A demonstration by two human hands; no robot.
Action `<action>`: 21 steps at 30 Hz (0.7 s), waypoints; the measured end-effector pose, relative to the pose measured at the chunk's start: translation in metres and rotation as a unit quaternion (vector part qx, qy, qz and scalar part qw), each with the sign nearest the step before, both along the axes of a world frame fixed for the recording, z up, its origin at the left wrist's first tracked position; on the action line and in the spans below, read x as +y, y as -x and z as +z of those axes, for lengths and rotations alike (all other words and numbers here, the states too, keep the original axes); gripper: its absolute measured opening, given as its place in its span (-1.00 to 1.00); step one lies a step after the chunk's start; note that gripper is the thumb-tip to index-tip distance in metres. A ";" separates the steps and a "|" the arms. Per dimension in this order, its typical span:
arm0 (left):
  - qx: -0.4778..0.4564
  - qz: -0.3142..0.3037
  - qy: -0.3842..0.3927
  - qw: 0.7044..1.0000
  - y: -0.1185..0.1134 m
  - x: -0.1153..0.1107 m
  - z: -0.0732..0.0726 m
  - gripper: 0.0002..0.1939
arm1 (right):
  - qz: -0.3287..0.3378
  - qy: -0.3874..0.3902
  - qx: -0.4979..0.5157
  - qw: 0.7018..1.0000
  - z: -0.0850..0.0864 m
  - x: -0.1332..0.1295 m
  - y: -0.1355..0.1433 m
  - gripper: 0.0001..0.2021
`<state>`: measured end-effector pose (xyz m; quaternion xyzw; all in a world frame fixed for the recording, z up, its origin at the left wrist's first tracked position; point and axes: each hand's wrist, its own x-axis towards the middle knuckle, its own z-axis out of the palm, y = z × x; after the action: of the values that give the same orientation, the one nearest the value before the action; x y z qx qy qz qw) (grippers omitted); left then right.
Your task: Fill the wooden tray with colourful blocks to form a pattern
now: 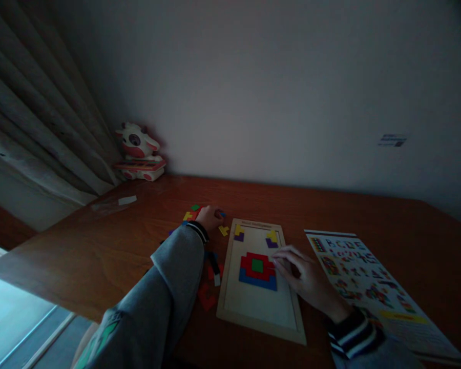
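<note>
A wooden puzzle board (pixel 261 318) lies in front of me. On it sits a red block shape (pixel 249 261) around a green square (pixel 257 265), with blue pieces (pixel 257 283) along its lower side. Yellow-and-purple pairs (pixel 238 233) occupy both upper corners. My left hand (pixel 210 218) reaches beyond the board's upper left, fingers closed at a blue puzzle piece (pixel 223 214). My right hand (pixel 305 274) is over the board's right edge, its thumb and fingertips close together beside the red shape. Whatever may be between those tips is hidden.
Loose colored pieces (pixel 206 296) lie left of the board, some partly behind my left sleeve. A yellow piece (pixel 224 230) rests by the left hand. To the right is a printed pattern sheet (pixel 369 277). A cow toy (pixel 140 151) stands at the back left near the curtain.
</note>
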<state>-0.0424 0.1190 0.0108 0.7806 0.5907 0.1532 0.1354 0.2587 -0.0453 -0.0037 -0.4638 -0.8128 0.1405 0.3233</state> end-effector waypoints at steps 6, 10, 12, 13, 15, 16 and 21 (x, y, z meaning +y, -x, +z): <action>0.018 -0.075 -0.049 0.996 -0.006 -0.006 0.000 -0.78 | 0.040 0.003 -0.027 0.999 0.004 -0.005 0.003 -0.62; 0.028 -0.085 -0.070 0.993 -0.010 -0.005 -0.004 -0.79 | 0.048 0.032 -0.047 0.997 0.004 -0.006 0.003 -0.49; 0.033 -0.083 -0.081 0.993 -0.011 -0.002 -0.007 -0.78 | 0.051 0.042 -0.053 0.996 0.004 -0.006 0.002 -0.47; 0.035 -0.082 -0.087 0.992 -0.011 -0.001 -0.009 -0.77 | 0.051 0.047 -0.056 0.996 0.005 -0.006 0.002 -0.46; 0.039 -0.082 -0.099 0.991 -0.011 0.001 -0.012 -0.73 | 0.052 0.056 -0.057 0.995 0.007 -0.007 0.002 -0.44; 0.041 -0.081 -0.103 0.991 -0.011 0.002 -0.013 -0.72 | 0.053 0.061 -0.056 0.995 0.008 -0.007 0.003 -0.43; 0.053 -0.076 -0.100 0.991 -0.013 0.002 -0.015 -0.72 | 0.064 0.062 -0.050 0.995 0.011 -0.009 0.004 -0.39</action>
<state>-0.0291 0.1207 -0.0038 0.8397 0.5179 0.1595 0.0360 0.2549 -0.0541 0.0074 -0.4369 -0.8454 0.1879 0.2431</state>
